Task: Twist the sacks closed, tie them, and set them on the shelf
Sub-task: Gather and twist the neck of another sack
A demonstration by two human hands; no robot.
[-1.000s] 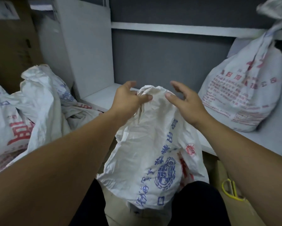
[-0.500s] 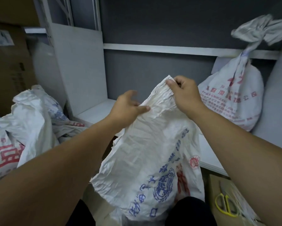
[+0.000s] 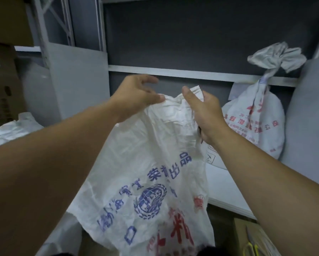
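Facing a dimly lit dark grey panel wall [image 3: 192, 34]. Crossing it, a pale grey horizontal metal rail [image 3: 201, 75]. Standing left, a white upright divider board [image 3: 77, 80] beside brown cardboard boxes [image 3: 1, 85]. Lying lower right, a white flat shelf board [image 3: 227, 189].

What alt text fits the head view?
A person's right hand grips the untied top of a white sack printed in blue and red, while the left hand touches its rim with the thumb. Behind, a tied sack sits on the shelf; yellow-handled scissors lie lower right.
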